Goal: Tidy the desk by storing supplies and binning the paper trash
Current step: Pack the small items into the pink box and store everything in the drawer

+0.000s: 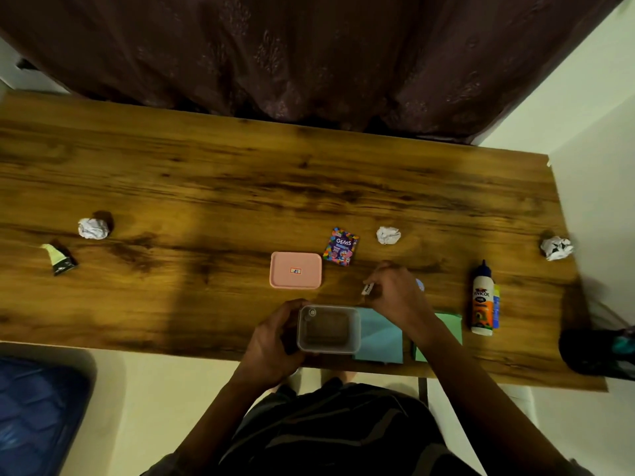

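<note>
While the left hand gripped the clear box at the table's near edge, likely to steady it for loading, the right hand pinched a small labelled stick just beyond it. Pink lid lay off, nearby. Three paper balls and glue bottle sat untouched.

Far half of tabletop is bare wood, open for a hand to pass. Near edge crowded: clear box, pink lid, Gems packet, blue and green paper pads. Glue bottle stands upright at right. Paper balls dot the middle strip; dark bin at right edge.
</note>
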Demonstrator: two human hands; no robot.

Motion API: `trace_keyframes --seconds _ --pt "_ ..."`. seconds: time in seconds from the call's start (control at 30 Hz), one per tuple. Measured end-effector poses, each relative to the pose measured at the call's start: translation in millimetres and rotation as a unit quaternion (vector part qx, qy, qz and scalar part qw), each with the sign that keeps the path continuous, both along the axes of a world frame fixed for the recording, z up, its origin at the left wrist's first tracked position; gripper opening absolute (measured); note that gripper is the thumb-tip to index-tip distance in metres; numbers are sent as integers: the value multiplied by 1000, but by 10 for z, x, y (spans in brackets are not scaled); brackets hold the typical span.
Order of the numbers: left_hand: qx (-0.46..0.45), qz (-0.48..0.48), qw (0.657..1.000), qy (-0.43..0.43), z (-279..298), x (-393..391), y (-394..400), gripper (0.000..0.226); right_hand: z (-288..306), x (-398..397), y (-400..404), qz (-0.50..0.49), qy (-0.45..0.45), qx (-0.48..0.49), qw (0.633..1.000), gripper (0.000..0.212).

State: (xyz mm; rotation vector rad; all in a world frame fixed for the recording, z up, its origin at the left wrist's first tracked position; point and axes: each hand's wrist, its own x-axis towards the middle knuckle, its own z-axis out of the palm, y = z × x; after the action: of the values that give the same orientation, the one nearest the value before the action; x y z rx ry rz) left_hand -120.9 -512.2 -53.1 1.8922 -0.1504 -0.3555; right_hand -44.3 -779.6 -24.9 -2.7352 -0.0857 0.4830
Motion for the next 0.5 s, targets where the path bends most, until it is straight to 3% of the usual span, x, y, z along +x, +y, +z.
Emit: trace_keyframes --seconds 0.13,0.23,0.37,0.43,0.5 --pt "-3 0 1000 0 21 -1 -8 72 139 -98 0 -95 -44 110 988 43" --pt "-2 4 1000 -3 31 5 -7 71 479 -213 101 -187 -44 252 949 45" --pt "1 5 1000 -8 -3 -2 0 71 833 -393 348 -228 128 387 884 32" --pt "0 7 1000 -6 -24 -2 -3 73 807 -487 477 -190 179 366 893 35" --pt "-3 12 1000 0 -26 0 -13 75 709 -561 597 -134 143 298 934 41"
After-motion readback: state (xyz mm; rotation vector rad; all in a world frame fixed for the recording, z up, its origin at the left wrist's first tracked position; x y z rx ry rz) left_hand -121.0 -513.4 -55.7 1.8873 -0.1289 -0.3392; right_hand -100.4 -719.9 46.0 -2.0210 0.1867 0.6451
